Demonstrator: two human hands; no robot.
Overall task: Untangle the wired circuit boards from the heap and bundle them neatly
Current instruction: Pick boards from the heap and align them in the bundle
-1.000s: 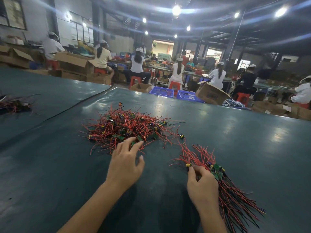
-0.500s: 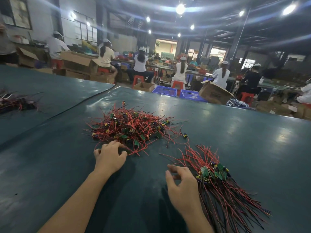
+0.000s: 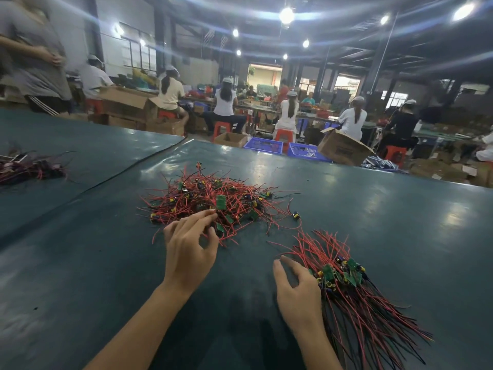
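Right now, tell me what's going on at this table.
A person is sorting wired circuit boards on a green table. Their left hand reaches into the near edge of the tangled heap, and whether it has pinched a wire is unclear. Their right hand is open beside the sorted bundle, holding nothing.

Bare left hand [image 3: 189,252] is stretched forward, fingers extended, thumb held apart. Bare right hand [image 3: 297,292] sits nearer, fingers loosely curved and spread.

Under both hands the dark green surface [image 3: 373,222] looks smooth and shiny, and the heap [image 3: 213,201] past the left hand [image 3: 188,252] has thin plastic-coated wires.
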